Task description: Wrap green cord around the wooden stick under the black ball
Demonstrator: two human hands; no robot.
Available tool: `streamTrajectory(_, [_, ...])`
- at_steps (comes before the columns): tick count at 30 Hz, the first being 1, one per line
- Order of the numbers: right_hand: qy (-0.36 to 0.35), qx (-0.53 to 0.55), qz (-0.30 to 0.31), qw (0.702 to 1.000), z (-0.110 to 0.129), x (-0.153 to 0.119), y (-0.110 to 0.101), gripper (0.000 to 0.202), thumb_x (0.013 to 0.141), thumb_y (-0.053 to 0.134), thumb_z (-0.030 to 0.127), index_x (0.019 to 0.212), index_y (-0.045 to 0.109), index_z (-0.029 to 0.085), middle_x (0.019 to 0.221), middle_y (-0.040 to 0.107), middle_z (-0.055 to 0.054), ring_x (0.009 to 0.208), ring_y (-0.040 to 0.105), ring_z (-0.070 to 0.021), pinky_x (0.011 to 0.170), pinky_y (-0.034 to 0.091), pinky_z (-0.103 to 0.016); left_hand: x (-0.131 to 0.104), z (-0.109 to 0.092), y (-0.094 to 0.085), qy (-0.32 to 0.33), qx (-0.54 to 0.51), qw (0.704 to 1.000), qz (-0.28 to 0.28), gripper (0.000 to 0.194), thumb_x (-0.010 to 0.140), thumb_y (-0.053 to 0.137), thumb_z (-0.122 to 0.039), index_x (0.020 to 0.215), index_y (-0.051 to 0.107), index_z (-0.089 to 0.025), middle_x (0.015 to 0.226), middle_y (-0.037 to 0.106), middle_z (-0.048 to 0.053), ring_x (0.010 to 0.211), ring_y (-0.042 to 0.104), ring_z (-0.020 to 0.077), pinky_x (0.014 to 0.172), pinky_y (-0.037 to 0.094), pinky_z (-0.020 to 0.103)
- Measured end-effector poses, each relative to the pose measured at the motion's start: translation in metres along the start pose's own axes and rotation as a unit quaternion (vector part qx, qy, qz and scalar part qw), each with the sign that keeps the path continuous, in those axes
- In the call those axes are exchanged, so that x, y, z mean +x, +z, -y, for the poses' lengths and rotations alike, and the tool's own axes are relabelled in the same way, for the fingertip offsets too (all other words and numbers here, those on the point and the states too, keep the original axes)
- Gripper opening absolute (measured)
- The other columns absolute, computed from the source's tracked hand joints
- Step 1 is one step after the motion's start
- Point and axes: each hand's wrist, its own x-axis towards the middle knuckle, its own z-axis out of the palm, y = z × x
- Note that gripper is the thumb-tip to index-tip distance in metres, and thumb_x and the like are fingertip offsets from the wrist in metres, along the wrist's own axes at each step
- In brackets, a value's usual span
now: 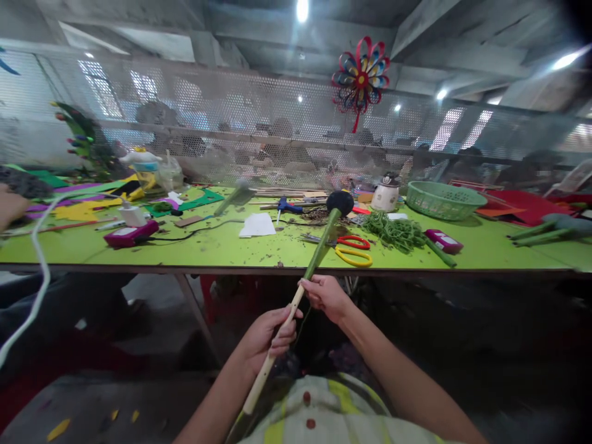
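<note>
A long stick point(266, 373) slants up from my lap, its lower part bare and pale with small dark dots. Green wrapping point(320, 250) covers the upper part, which ends in a dark round head point(340, 202) above the table. My left hand point(272, 336) is closed round the bare part. Higher up, my right hand point(326, 297) pinches the stick where the green meets the pale part. A thin dark strand appears to hang below my right fingers; its upper end is hidden. Scissors point(354, 251) with one red and one yellow handle lie behind the stick.
On the green table point(222, 250) are a blue glue gun point(290, 206), white paper point(257, 226), green strips point(393, 231), a green basket point(444, 202), and a magenta box point(132, 234) with a cable. A white cord point(39, 253) hangs at left, near another person's hand point(12, 206).
</note>
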Motion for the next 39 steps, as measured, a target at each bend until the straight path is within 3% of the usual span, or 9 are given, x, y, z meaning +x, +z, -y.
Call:
streamTrajectory(4, [0.004, -0.010, 0.018, 1.000, 0.003, -0.002, -0.006, 0.034, 0.067, 0.072, 0.041, 0.074, 0.059, 0.011, 0.039, 0.034, 0.011, 0.036, 0.020, -0.0020, 0.038, 0.009, -0.020, 0.004, 0.004, -0.001, -0.001, -0.033, 0.999, 0.033, 0.022, 0.086, 0.053, -0.034, 0.089, 0.058, -0.012, 0.047, 0.035, -0.008, 0.032, 0.020, 0.0009, 0.029, 0.014, 0.011])
streamTrajectory(9, [0.002, -0.013, 0.038, 0.999, 0.001, -0.003, -0.014, 0.032, 0.070, 0.070, 0.040, 0.077, 0.061, 0.010, 0.040, 0.034, 0.011, 0.036, 0.020, -0.0022, 0.040, 0.009, -0.021, 0.004, 0.010, 0.003, 0.000, -0.041, 0.999, 0.034, 0.023, 0.088, 0.048, -0.034, 0.093, 0.058, -0.014, 0.046, 0.035, -0.009, 0.031, 0.016, 0.0009, 0.028, 0.012, 0.010])
streamTrajectory(14, [-0.010, -0.013, 0.063, 0.998, -0.001, -0.004, -0.021, 0.034, 0.072, 0.069, 0.040, 0.084, 0.063, 0.009, 0.043, 0.033, 0.011, 0.038, 0.020, -0.0027, 0.041, 0.010, -0.022, 0.004, 0.014, 0.008, 0.021, -0.005, 1.000, -0.012, 0.022, 0.086, 0.052, -0.034, 0.094, 0.059, -0.014, 0.044, 0.044, -0.007, 0.028, 0.021, 0.0009, 0.027, 0.016, 0.012])
streamTrajectory(18, [-0.013, -0.017, 0.049, 0.999, -0.004, -0.007, -0.026, 0.031, 0.070, 0.070, 0.039, 0.077, 0.062, 0.010, 0.042, 0.033, 0.011, 0.039, 0.020, -0.0030, 0.041, 0.010, -0.022, 0.005, 0.013, 0.013, 0.053, 0.035, 0.996, -0.069, 0.020, 0.081, 0.061, -0.031, 0.087, 0.061, -0.012, 0.052, 0.055, -0.003, 0.034, 0.039, 0.0025, 0.031, 0.025, 0.013])
streamTrajectory(21, [-0.022, -0.011, 0.028, 0.999, -0.005, -0.007, -0.029, 0.030, 0.069, 0.071, 0.038, 0.074, 0.060, 0.011, 0.043, 0.034, 0.010, 0.039, 0.021, -0.0028, 0.041, 0.010, -0.022, 0.006, 0.010, 0.017, 0.063, 0.051, 0.993, -0.083, 0.020, 0.078, 0.065, -0.027, 0.090, 0.061, -0.011, 0.062, 0.058, -0.001, 0.044, 0.047, 0.0039, 0.038, 0.031, 0.014])
streamTrajectory(30, [-0.033, -0.007, -0.009, 0.999, -0.005, -0.004, -0.027, 0.037, 0.068, 0.070, 0.042, 0.087, 0.064, 0.010, 0.042, 0.027, 0.012, 0.038, 0.017, -0.0034, 0.040, 0.009, -0.022, 0.018, 0.000, 0.023, 0.036, 0.099, 0.991, -0.077, 0.039, 0.079, 0.060, -0.039, 0.111, 0.052, -0.019, 0.049, 0.044, -0.009, 0.032, 0.030, 0.0026, 0.033, 0.017, 0.013])
streamTrajectory(35, [-0.042, -0.030, -0.019, 0.998, -0.004, -0.005, -0.024, 0.037, 0.067, 0.070, 0.043, 0.083, 0.064, 0.011, 0.042, 0.029, 0.012, 0.038, 0.018, -0.0033, 0.040, 0.010, -0.022, 0.032, -0.015, 0.032, 0.057, 0.129, 0.985, -0.100, 0.024, 0.070, 0.070, -0.030, 0.083, 0.059, -0.013, 0.058, 0.056, -0.002, 0.044, 0.047, 0.0048, 0.040, 0.031, 0.014])
streamTrajectory(39, [-0.048, -0.039, -0.019, 0.998, -0.006, -0.006, -0.026, 0.035, 0.068, 0.068, 0.045, 0.078, 0.062, 0.012, 0.045, 0.030, 0.011, 0.039, 0.019, -0.0035, 0.040, 0.012, -0.022, 0.040, -0.018, 0.037, 0.064, 0.122, 0.984, -0.113, 0.021, 0.072, 0.068, -0.030, 0.079, 0.058, -0.013, 0.056, 0.052, -0.004, 0.040, 0.041, 0.0031, 0.036, 0.025, 0.013])
